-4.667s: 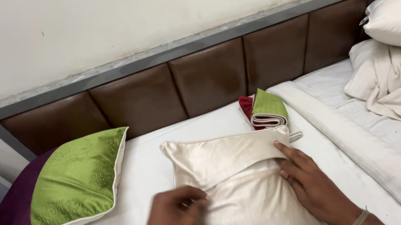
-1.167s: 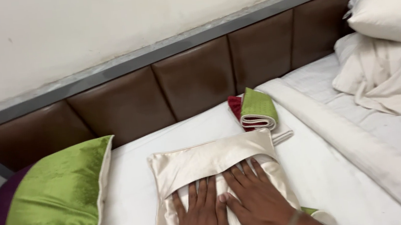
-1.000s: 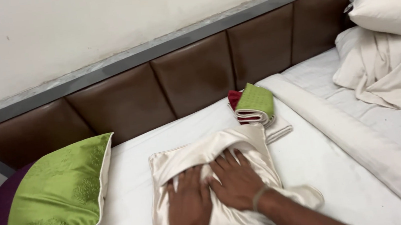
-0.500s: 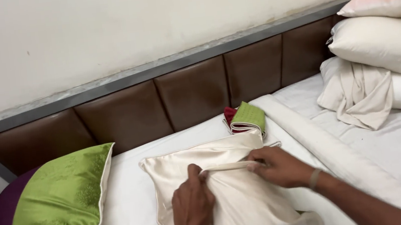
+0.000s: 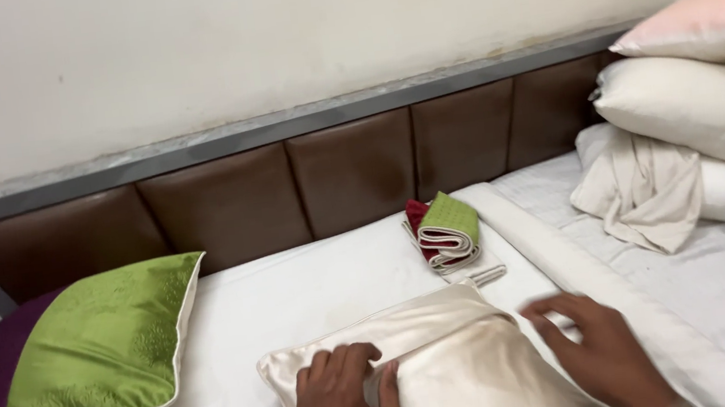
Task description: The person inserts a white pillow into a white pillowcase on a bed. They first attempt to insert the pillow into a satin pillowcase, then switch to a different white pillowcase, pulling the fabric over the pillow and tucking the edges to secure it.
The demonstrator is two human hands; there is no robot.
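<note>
Green cushion (image 5: 93, 352) left of cream pillow (image 5: 454, 366)

Cream pillow (image 5: 463, 365): glossy satin cloth, smooth with soft creases. Green cushion (image 5: 97, 352) shows a sheeny woven cloth. Bed sheet (image 5: 300, 292) is matt white cotton. Headboard (image 5: 350, 173) panels look like smooth brown leather, framed in matt grey.
</note>
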